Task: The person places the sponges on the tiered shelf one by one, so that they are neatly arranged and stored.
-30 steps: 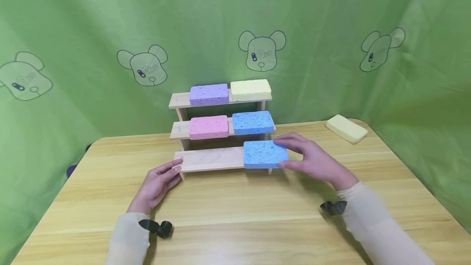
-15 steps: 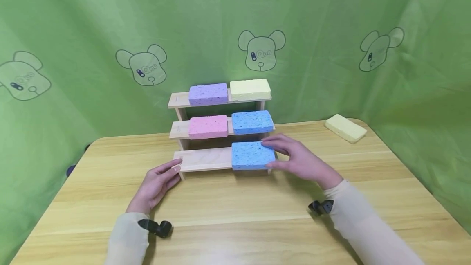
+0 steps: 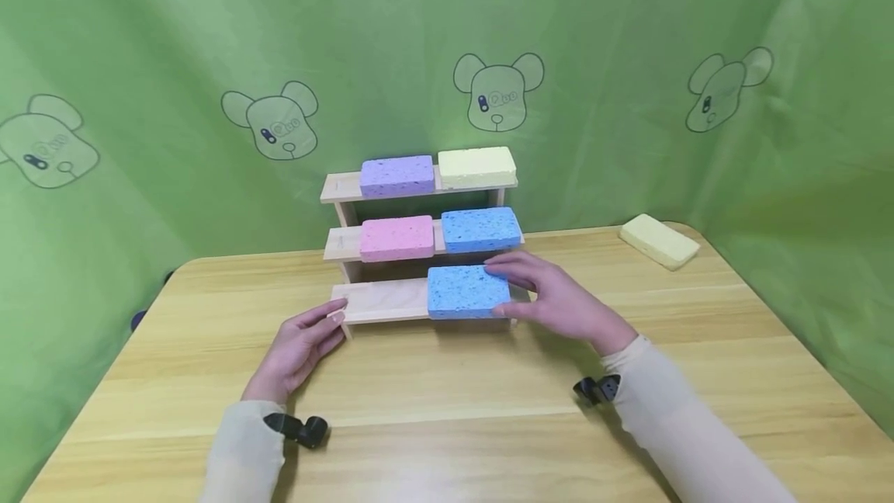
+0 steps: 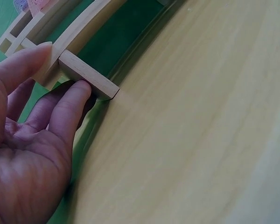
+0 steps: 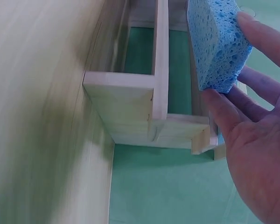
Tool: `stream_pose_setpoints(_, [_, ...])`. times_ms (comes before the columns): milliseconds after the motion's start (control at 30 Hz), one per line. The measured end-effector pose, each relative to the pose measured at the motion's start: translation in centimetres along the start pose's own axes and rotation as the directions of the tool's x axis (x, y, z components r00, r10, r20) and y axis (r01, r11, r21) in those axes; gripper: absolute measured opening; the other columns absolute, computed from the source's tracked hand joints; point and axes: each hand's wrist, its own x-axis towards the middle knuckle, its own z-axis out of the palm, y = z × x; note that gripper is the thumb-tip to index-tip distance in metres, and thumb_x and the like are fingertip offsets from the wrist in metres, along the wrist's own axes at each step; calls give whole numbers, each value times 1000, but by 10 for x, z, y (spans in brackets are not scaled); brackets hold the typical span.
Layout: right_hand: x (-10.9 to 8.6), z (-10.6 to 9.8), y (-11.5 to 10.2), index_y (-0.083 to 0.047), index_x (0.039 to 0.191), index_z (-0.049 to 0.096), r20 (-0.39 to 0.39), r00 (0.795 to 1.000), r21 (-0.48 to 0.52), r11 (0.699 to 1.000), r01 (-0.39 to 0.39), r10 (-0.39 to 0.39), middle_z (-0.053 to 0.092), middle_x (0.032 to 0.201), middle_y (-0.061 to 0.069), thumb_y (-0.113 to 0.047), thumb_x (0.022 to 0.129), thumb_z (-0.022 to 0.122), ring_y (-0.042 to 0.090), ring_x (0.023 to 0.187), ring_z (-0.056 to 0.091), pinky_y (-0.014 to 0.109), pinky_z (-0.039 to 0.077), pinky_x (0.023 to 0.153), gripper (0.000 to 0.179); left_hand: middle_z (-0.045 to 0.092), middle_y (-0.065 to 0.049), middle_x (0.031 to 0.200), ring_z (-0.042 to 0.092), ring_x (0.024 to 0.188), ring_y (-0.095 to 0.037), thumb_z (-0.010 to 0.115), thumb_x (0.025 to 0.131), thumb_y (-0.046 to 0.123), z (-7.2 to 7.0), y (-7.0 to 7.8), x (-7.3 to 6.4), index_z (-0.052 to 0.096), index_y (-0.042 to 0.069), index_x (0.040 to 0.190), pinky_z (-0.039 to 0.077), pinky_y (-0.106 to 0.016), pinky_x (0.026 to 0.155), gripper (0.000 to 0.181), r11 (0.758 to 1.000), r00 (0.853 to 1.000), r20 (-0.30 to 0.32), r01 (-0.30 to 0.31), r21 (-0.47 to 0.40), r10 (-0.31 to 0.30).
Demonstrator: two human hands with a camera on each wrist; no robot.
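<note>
A three-step wooden rack (image 3: 384, 300) stands on the table. My left hand (image 3: 300, 348) holds the left end of its lowest step; in the left wrist view the thumb (image 4: 42, 51) is on the plank and fingers touch the leg. My right hand (image 3: 559, 297) grips a blue sponge (image 3: 464, 291) by its right end, over the right part of the lowest step. In the right wrist view a gap shows between this sponge (image 5: 219, 46) and the plank. Another blue sponge (image 3: 480, 229) and a pink sponge (image 3: 396, 238) lie on the middle step.
On the top step lie a purple sponge (image 3: 396, 176) and a pale yellow sponge (image 3: 478, 168). A second pale yellow sponge (image 3: 659, 241) lies near the back right corner of the wooden table (image 3: 447, 418). Green curtain (image 3: 377, 22) closes off the back and sides.
My right hand has moved left with the blue sponge, from past the lowest step's right end to over it. The left hand has stayed at the rack's left end.
</note>
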Motion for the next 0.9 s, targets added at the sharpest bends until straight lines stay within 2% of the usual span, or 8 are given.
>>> stream_pose_setpoints(267, [8,14,-7,-6,138,55,15,1000,-31,1000,6,-6,49,142,1,-35,85,77,23,131,44,44,34,113,64,46,-15,144,62,111,-17,63,94,0,1,2,-1,69,5,120,48,-35,100,27,1000,1000,0,3,-8,-3])
stream_pose_setpoints(533, [13,21,-9,-7,137,57,11,1000,-15,1000,4,-4,50,140,-1,-34,85,78,21,129,47,40,37,111,62,41,-18,148,62,111,-17,64,94,0,2,1,-2,65,1,125,48,-35,101,31,1000,1000,4,8,4,-8])
stream_pose_setpoints(733, [17,26,-13,-4,137,56,29,1000,3,1000,8,-8,50,140,2,-29,85,78,21,128,47,36,38,110,61,43,-17,146,62,111,-17,64,94,1,2,2,-1,60,-3,129,48,-35,100,35,1000,1000,1,5,14,-5])
stream_pose_setpoints(900, [23,35,-16,-6,137,56,32,999,-10,1000,-7,7,49,139,1,-32,85,78,21,129,46,40,35,112,62,46,-15,145,62,112,-17,64,94,2,1,1,-1,58,-5,131,48,-35,100,38,1000,1000,-1,9,22,-9])
